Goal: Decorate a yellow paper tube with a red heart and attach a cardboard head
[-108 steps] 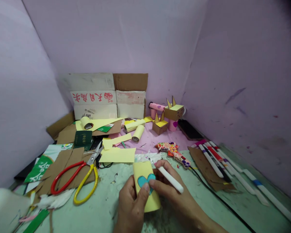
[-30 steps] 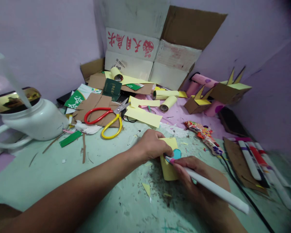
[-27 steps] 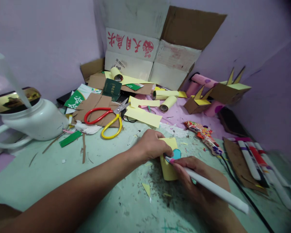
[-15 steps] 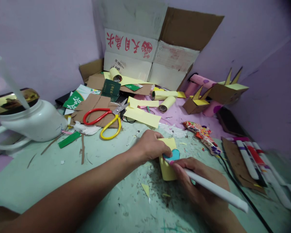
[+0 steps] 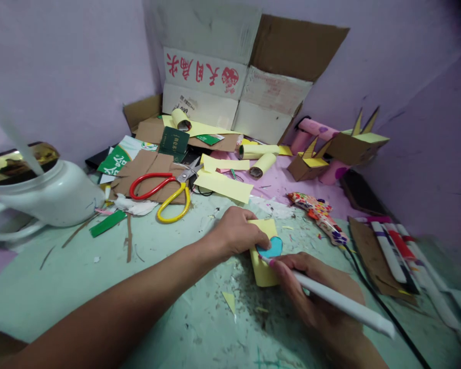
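My left hand (image 5: 236,230) holds a small yellow paper card (image 5: 266,275) at its left side, with the thumb laid over a blue shape (image 5: 275,249) on the card. The blue shape has a rounded edge and is partly covered by the thumb. In my right hand (image 5: 325,279) is a white marker (image 5: 343,303) with a pink tip, gripped like a pen. Its tip meets the card just below the blue shape. A small yellow paper scrap (image 5: 229,301) lies on the table in front of the card.
Red-and-yellow-handled scissors (image 5: 174,197) lie beyond my left forearm, near a white mug (image 5: 54,197). Yellow paper rolls (image 5: 263,165) and cardboard animals (image 5: 309,166) stand farther back. On the right are a flowered glue gun (image 5: 322,218), its black cord (image 5: 372,292) and several markers (image 5: 390,253).
The marker tip has shifted down and slightly left, from the blue shape's left edge to just below it. My left thumb has drawn back a little, uncovering more blue.
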Demonstrator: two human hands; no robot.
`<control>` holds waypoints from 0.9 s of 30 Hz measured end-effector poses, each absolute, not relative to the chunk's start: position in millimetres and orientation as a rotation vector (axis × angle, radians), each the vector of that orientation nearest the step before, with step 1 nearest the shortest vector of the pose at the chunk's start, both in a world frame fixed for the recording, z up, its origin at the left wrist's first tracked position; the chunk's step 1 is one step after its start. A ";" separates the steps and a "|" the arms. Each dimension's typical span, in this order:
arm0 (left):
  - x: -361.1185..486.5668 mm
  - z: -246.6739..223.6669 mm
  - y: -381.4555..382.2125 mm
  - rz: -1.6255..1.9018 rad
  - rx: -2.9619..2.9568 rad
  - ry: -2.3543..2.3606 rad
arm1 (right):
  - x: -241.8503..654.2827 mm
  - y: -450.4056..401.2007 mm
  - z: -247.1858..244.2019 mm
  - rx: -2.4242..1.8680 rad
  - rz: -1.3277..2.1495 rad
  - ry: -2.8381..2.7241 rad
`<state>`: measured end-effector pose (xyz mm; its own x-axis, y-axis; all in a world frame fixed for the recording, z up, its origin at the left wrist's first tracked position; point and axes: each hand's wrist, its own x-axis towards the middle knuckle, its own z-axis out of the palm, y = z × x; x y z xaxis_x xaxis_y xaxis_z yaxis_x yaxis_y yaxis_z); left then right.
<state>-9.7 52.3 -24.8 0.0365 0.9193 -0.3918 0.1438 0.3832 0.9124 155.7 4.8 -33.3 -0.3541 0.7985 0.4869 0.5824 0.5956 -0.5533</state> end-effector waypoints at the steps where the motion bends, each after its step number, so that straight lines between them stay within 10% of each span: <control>1: -9.9 -24.9 52.3 0.799 1.028 1.416 | 156.1 5.1 -33.1 -1.085 0.354 -2.076; 27: -10.6 -26.2 51.5 0.798 0.997 1.403 | 166.0 0.6 -32.5 -1.207 0.377 -2.040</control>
<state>-10.6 51.5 -26.2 0.0443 0.9118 -0.4083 0.1146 0.4014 0.9087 166.0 0.6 -32.5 -0.2979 0.8485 0.4374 0.6364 0.5180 -0.5715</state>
